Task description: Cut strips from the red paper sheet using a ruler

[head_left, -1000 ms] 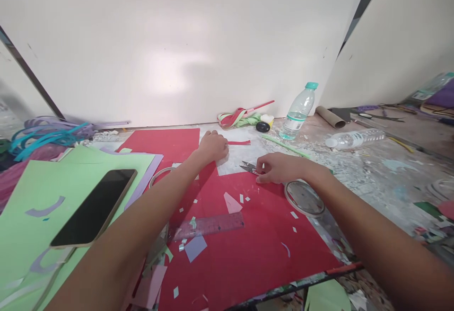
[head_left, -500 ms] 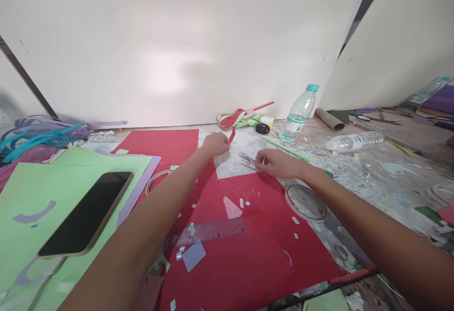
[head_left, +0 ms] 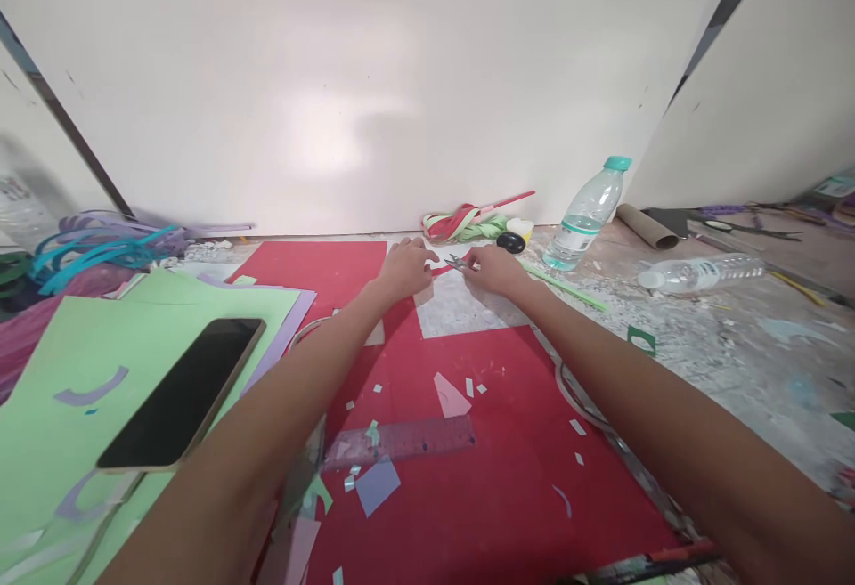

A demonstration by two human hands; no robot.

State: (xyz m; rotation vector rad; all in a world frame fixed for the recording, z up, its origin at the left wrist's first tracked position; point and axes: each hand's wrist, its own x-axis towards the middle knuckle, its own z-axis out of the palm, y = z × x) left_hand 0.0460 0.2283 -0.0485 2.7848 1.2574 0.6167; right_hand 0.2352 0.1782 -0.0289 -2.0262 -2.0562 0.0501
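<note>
My left hand (head_left: 406, 270) is closed on one end of a narrow red paper strip (head_left: 441, 271), over the far part of the work surface. The strip reaches toward my right hand, and its far end is hidden there. In my right hand (head_left: 492, 271) is a small pair of scissors (head_left: 455, 262), blades pointing left beside the strip; whether they touch it I cannot tell. Beneath both hands lies a white sheet (head_left: 454, 309), partly over large red paper (head_left: 468, 496). Just behind my right hand sits a round black object (head_left: 511, 242).
Green paper sheets (head_left: 40, 345) with a phone (head_left: 183, 394) lie at left. A ruler (head_left: 401, 441) and paper scraps rest on the red paper. Coloured strips (head_left: 460, 223) lie by the white board (head_left: 334, 77). At right are an upright bottle (head_left: 588, 215) and a lying bottle (head_left: 701, 273).
My right hand has moved up and left with the scissors, close to my left hand and the red strip. The strip has swung down from upright to nearly level. The view has shifted slightly.
</note>
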